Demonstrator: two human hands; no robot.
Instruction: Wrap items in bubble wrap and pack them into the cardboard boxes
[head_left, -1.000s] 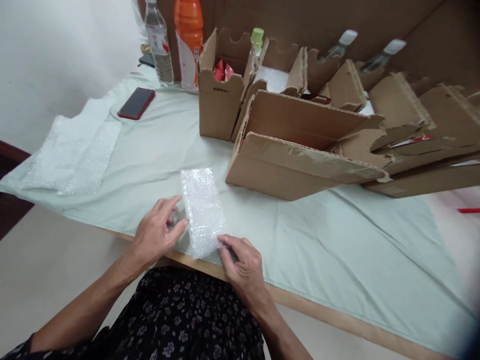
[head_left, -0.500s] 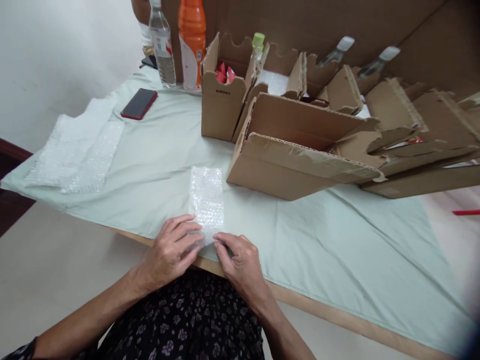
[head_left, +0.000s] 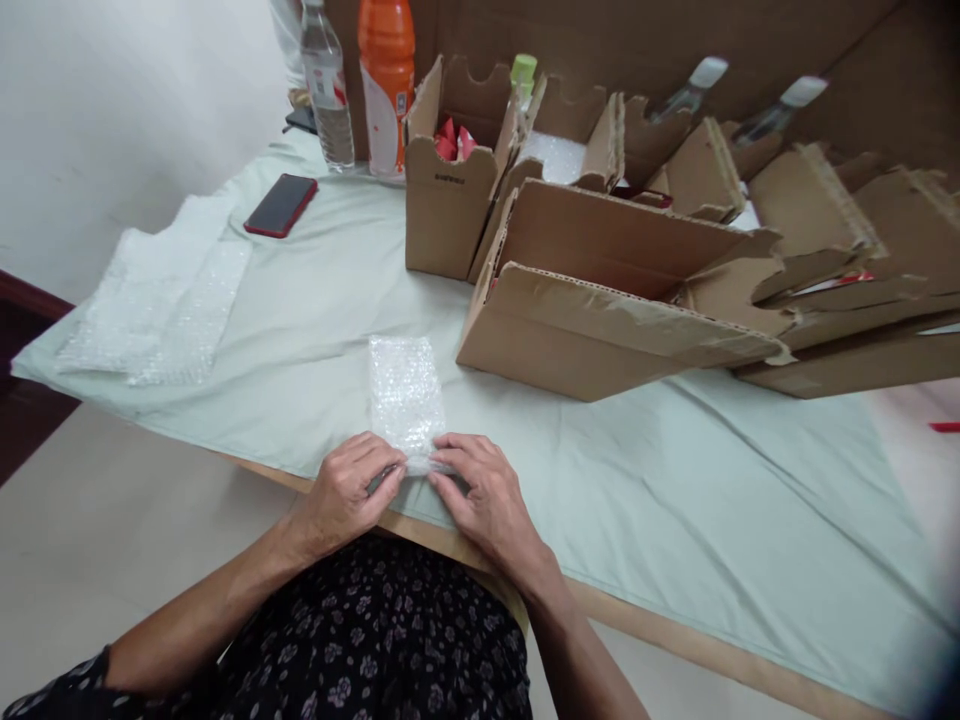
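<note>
A strip of clear bubble wrap (head_left: 407,390) lies flat on the pale green cloth near the table's front edge. Its near end is turned over into a small fold or roll. My left hand (head_left: 354,485) pinches that end at its left side, thumb below and fingers above. On the right side of the same end, my right hand (head_left: 484,495) grips it with bent fingers and thumb. Whether anything lies inside the fold is hidden.
More bubble wrap sheets (head_left: 157,295) lie at the left, with a phone (head_left: 281,205) beyond. Several open cardboard boxes (head_left: 615,330) stand along the back and right. An orange bottle (head_left: 386,90) and a clear water bottle (head_left: 328,95) stand behind.
The near end of the bubble wrap is now folded over, and the flat strip looks shorter. Both hands have moved slightly away from my body with it.
</note>
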